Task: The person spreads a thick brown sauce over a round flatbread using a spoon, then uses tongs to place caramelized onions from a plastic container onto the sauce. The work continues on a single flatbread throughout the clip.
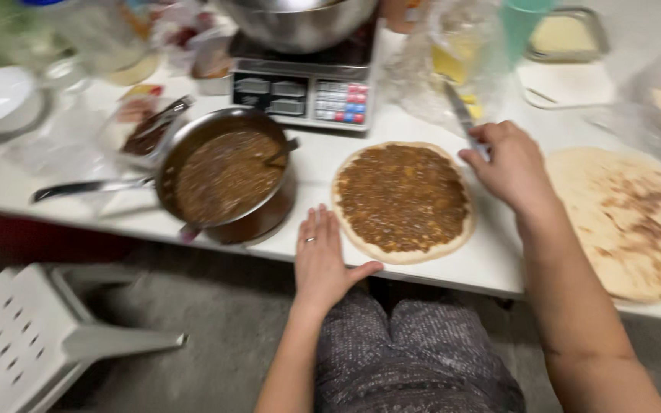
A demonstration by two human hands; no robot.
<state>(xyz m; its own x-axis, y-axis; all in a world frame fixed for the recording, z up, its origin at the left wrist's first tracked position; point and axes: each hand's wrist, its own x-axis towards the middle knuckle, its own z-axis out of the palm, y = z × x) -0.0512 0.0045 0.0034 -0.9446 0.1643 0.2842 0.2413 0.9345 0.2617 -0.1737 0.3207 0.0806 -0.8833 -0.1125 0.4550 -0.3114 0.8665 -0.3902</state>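
I see the right hand point(510, 164) gripping a knife point(460, 115), its blade blurred, perhaps metal, just above the round flatbread point(402, 200) spread with grainy brown topping on the white table point(491, 264). The left hand point(323, 256) lies flat and open beside it. A steel pan point(223, 172) holds brown sauce.

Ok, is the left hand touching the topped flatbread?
Apart. The head view shows the left hand flat on the table edge, with a strip of bare white tabletop between its fingers and the topped flatbread.
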